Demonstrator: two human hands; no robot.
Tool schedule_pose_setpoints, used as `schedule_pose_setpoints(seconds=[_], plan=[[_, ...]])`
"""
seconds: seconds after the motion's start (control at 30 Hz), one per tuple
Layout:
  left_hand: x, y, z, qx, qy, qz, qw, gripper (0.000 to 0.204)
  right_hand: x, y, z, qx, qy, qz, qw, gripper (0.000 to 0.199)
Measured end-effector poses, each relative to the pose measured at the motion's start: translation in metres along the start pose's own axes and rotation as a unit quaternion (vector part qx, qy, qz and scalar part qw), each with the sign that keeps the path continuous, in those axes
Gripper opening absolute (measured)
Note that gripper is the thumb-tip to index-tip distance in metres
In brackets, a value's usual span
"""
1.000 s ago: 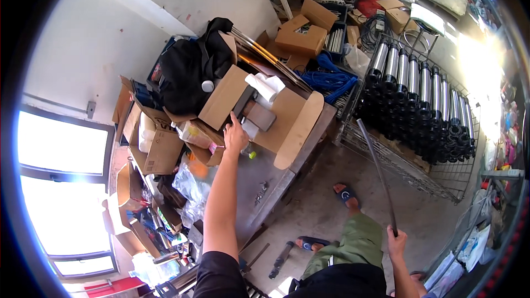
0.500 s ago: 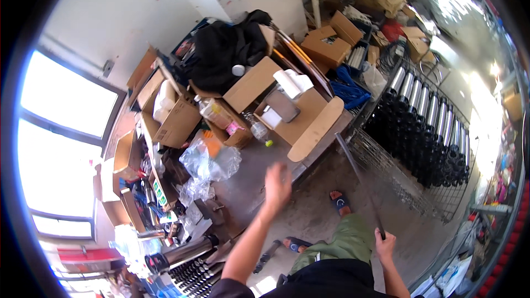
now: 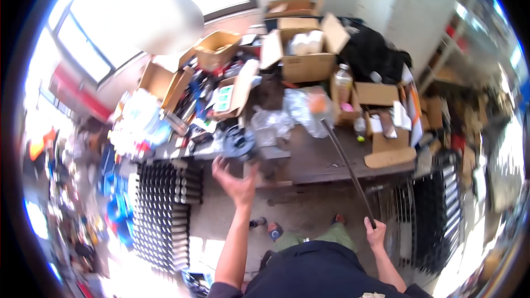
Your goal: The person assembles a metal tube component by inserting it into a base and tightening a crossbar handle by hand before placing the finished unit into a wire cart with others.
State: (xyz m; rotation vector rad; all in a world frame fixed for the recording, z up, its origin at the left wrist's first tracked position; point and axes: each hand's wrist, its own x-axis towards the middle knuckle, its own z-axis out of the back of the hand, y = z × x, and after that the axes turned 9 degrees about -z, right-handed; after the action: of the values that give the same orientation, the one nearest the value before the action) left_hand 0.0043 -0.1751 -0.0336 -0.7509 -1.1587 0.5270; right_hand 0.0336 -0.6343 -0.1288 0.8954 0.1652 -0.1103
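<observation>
My right hand (image 3: 375,233) is closed round the lower end of a long, thin dark metal rod (image 3: 351,172). The rod slants up and leftward, its far end in front of the table's clear plastic bags. Fingers spread and curved, my left hand (image 3: 236,183) holds nothing. It is raised before the front edge of the dark workbench (image 3: 314,157). Just beyond its fingertips sits a grey-blue round object (image 3: 238,142), whose kind I cannot make out. Beside that lies a crumpled clear plastic bag (image 3: 270,124).
Open cardboard boxes (image 3: 308,69) and a bottle (image 3: 343,80) crowd the bench's back. Below left are stacked black cylindrical parts with shiny ends (image 3: 160,215). A wire cage (image 3: 406,215) with black and silver cylinders (image 3: 436,215) stands right. My sandalled feet (image 3: 274,230) are on the floor.
The view has turned left, so the bench now lies straight ahead. My left hand has swung toward the bench's left part, fingers spread. My right hand still grips the rod.
</observation>
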Motion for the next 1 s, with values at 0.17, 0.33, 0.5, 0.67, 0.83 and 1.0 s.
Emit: schedule_pose_setpoints(seconds=[0.17, 0.33, 0.5, 0.67, 0.83, 1.0], plan=[[0.015, -0.014, -0.041, -0.112, -0.048, 0.015, 0.992, 0.096, 0.011, 0.071, -0.012, -0.043, 0.045, 0.099, 0.993, 0.043], [0.048, -0.028, -0.033, -0.076, -0.088, 0.004, 0.993, 0.066, 0.028, 0.115, 0.013, -0.13, 0.012, 0.198, 0.971, 0.039], [0.05, -0.026, -0.031, -0.169, -0.023, 0.014, 0.985, 0.047, 0.023, 0.162, 0.054, -0.142, 0.057, 0.177, 0.972, 0.027], [0.06, -0.01, -0.022, -0.155, -0.097, 0.046, 0.982, 0.05, -0.035, 0.256, 0.033, -0.174, 0.178, 0.263, 0.932, 0.072], [0.055, -0.001, -0.018, -0.214, -0.001, 0.037, 0.976, 0.053, -0.002, 0.284, 0.009, -0.101, 0.256, 0.252, 0.928, 0.057], [0.052, 0.013, -0.006, -0.2, 0.028, 0.054, 0.978, 0.054, -0.047, 0.335, -0.012, -0.305, 0.39, 0.516, 0.699, 0.061]])
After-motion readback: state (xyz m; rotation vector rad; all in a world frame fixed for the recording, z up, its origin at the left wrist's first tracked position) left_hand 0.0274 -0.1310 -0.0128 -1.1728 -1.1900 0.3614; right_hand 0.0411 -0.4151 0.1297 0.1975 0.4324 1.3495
